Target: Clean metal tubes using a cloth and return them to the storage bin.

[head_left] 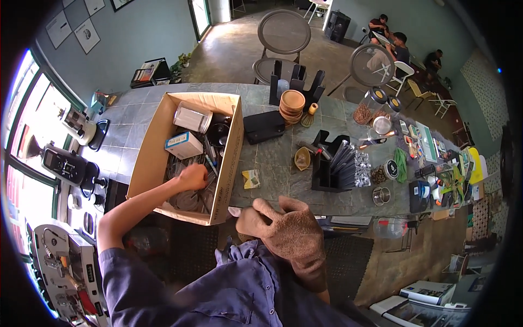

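My left hand (pixel 193 177) reaches down into an open cardboard box (pixel 231 158), its fingers curled inward. What they hold, if anything, is hidden beneath the hand. Around it in the box lie pens (pixel 211 162), a small white-and-blue carton (pixel 183 145), a clear jar (pixel 193 117), dark round items (pixel 219 133) and clear plastic pieces. A brown cloth (pixel 294 234) covers my right hand and wrist, just right of the box's near corner. That hand's fingers do not show under the cloth.
Right of the box are a black case (pixel 264 127), stacked wooden bowls (pixel 292 103), a bamboo whisk (pixel 309 114), a small packet (pixel 251 179) and a black organizer (pixel 333 182) of wrapped sticks. Jars (pixel 385 171) stand farther right. A coffee grinder (pixel 68 166) is at left. People sit far behind.
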A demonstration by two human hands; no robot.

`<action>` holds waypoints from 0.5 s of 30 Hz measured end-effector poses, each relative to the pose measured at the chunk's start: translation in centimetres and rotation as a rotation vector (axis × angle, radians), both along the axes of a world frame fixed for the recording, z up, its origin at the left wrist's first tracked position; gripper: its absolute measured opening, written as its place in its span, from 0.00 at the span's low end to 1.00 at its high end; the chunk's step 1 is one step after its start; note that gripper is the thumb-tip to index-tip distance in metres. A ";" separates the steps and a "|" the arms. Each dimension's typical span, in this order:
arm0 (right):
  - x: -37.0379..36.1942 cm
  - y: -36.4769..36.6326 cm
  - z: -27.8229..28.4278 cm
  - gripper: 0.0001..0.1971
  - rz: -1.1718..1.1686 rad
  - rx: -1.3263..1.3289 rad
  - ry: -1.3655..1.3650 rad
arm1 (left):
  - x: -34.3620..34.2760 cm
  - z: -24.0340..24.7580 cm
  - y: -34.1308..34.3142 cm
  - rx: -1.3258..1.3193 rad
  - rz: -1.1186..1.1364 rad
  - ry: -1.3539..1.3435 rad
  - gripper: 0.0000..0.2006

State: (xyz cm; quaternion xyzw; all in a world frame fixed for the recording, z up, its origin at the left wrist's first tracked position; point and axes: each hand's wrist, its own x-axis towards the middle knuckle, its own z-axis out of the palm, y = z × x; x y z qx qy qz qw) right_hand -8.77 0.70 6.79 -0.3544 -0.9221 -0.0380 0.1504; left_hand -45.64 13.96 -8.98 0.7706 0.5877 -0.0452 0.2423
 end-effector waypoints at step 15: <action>-3.5 -3.4 1.4 0.23 -0.145 -0.130 -0.060 | 0.7 -0.4 1.9 -0.084 -0.094 0.382 0.15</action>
